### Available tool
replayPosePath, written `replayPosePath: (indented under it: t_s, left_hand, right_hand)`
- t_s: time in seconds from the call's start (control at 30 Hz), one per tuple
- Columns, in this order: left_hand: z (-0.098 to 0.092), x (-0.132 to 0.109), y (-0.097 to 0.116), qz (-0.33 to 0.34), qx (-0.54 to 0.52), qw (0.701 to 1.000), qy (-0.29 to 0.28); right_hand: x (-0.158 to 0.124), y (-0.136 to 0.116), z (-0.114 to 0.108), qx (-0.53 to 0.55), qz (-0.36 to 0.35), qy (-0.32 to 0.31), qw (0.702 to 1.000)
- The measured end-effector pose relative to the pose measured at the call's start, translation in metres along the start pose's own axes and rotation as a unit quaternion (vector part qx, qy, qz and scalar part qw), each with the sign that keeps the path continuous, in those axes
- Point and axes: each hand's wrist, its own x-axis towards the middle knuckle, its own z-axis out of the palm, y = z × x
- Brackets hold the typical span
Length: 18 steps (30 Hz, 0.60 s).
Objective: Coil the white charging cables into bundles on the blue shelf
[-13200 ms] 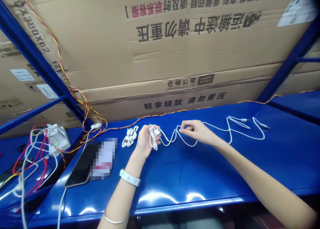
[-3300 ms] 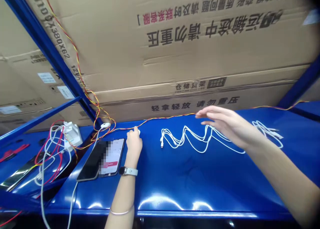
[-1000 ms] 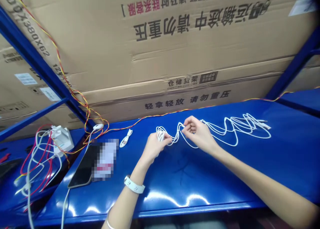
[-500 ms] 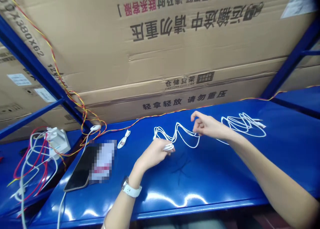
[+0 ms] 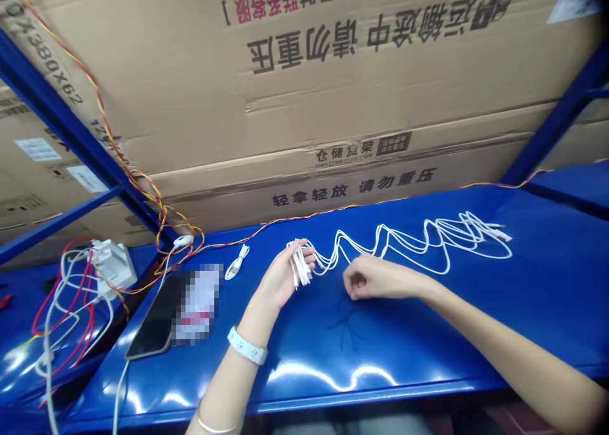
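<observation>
Several white cables (image 5: 442,232) lie in loose zigzags across the blue shelf (image 5: 380,333), running from the right toward my left hand (image 5: 285,271). That hand is turned palm up, its fingers curled round a bunch of folded white cable with connector ends hanging out. My right hand (image 5: 364,278) is closed, just in front of the middle of the cables; whatever its fingers hold, if anything, is hidden. A small tied white cable (image 5: 236,262) rests to the left of my left hand.
At the left lie a black phone (image 5: 155,321) and a blurred packet (image 5: 198,305). Farther left stands a white charger block (image 5: 113,269) with red and white wires. A red-yellow twisted wire (image 5: 257,232) runs along large cardboard boxes (image 5: 333,99) behind.
My left hand has turned palm up, showing the cable bunch. My right hand has moved down and left, closing its fingers. More of the zigzag cables shows between the hands and the right side.
</observation>
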Motion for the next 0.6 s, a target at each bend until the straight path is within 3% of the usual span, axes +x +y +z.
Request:
replayPosePath:
  t_s: [0.17,0.4,0.6]
  left_hand:
    - [0.005,-0.001,-0.006,0.009,0.0,1.0,-0.024]
    - [0.015,-0.005,-0.019,0.016,0.011,0.997,-0.078]
    - [0.022,-0.008,-0.026,0.024,0.02,0.996,-0.086]
  right_hand:
    - [0.0,-0.002,-0.001,-0.032,-0.048,0.086,0.995]
    - [0.011,-0.021,0.017,0.111,-0.033,0.22,0.969]
    - [0.022,-0.016,0.038,0.158,-0.011,0.277,0.948]
